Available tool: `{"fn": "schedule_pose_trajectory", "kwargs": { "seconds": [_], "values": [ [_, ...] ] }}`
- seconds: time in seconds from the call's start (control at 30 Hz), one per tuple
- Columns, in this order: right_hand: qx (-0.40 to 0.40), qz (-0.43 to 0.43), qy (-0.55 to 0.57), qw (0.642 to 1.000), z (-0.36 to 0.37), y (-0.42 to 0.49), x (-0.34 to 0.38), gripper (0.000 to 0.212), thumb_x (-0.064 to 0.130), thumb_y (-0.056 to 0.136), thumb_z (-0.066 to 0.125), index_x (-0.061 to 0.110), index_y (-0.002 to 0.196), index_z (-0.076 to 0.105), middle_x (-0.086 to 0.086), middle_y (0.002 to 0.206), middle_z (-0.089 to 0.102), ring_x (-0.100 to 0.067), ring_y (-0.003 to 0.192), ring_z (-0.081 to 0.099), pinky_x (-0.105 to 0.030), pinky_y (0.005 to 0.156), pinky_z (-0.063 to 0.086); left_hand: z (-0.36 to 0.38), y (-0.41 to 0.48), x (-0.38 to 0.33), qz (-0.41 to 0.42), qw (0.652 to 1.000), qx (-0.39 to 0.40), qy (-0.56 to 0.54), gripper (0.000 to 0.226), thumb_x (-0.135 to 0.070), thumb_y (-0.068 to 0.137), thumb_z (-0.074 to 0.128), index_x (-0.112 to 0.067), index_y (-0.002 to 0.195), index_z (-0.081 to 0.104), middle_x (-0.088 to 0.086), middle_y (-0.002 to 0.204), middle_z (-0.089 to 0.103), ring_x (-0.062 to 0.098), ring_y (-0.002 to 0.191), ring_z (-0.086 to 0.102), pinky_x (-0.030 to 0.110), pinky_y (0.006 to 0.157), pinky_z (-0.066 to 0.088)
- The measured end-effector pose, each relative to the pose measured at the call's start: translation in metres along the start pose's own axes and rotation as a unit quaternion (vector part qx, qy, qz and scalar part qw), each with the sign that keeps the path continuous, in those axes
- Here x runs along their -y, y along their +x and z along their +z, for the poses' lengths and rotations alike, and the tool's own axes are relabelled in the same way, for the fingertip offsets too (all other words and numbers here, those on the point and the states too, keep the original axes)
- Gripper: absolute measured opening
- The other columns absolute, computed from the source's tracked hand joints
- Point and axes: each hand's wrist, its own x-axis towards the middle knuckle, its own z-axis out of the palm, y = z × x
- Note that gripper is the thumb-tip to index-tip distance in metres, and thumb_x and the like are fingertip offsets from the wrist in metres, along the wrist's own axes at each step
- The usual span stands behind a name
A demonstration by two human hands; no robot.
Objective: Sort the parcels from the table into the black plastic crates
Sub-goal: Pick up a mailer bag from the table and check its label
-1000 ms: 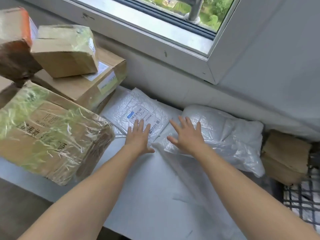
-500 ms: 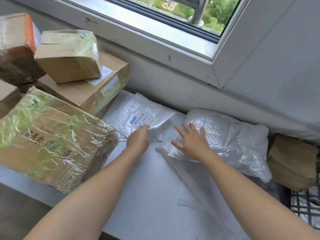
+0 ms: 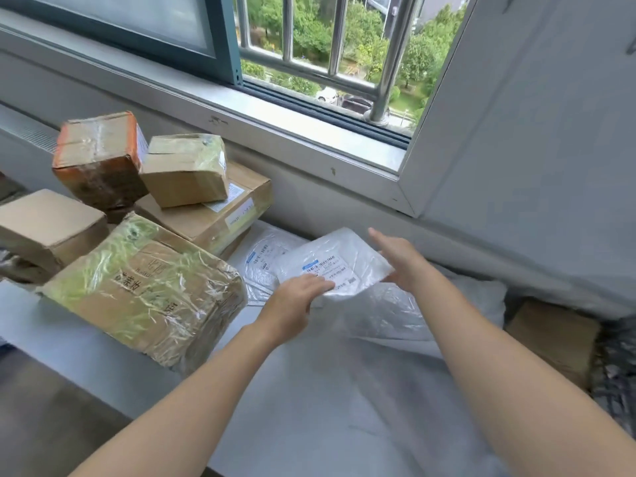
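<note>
- White parcel [image 3: 344,256] is held just above the counter [image 3: 309,390], label up, between both hands.
- Its near edge is pinched by the left hand [image 3: 296,301], fingers curled over the label.
- Its right edge is met by the right hand [image 3: 402,266], fingers straight and spread.
- A flat mailer [image 3: 261,263] lies below, beside cardboard boxes [image 3: 144,284].
- No crate is seen, so the carry direction cannot be judged.

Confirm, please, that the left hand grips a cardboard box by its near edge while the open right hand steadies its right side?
Not quite: in the head view the left hand grips a white plastic mailer, not a cardboard box; the open right hand does steady its right side.
</note>
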Motion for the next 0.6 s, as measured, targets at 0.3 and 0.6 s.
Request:
{"fn": "schedule_pose_trajectory", "kwargs": {
  "seconds": [0.3,0.6],
  "values": [
    [-0.074,-0.173,-0.173,0.967,-0.037,-0.026,-0.046,0.043,0.006,0.088,0.067,0.015,0.13,0.058,-0.002,0.123,0.065,-0.015,0.112,0.061,-0.034,0.093,0.051,0.009,-0.021,-0.033,-0.233,0.962,0.139,-0.012,0.07,-0.039,0.093,0.066,-0.02,0.152,0.035,0.006,0.16,0.025,0.024,0.149,0.019,0.034,0.118,0.016],
    [-0.051,-0.284,0.032,0.957,-0.084,-0.078,-0.075,0.035,0.001,0.091,0.065,0.024,0.117,0.057,0.007,0.105,0.068,0.002,0.092,0.067,-0.014,0.076,0.052,0.004,-0.008,-0.106,-0.457,0.767,-0.133,-0.43,0.083,-0.015,0.081,0.08,-0.007,0.149,0.034,0.004,0.127,0.061,0.022,0.103,0.067,0.034,0.082,0.055]
  ]
}}
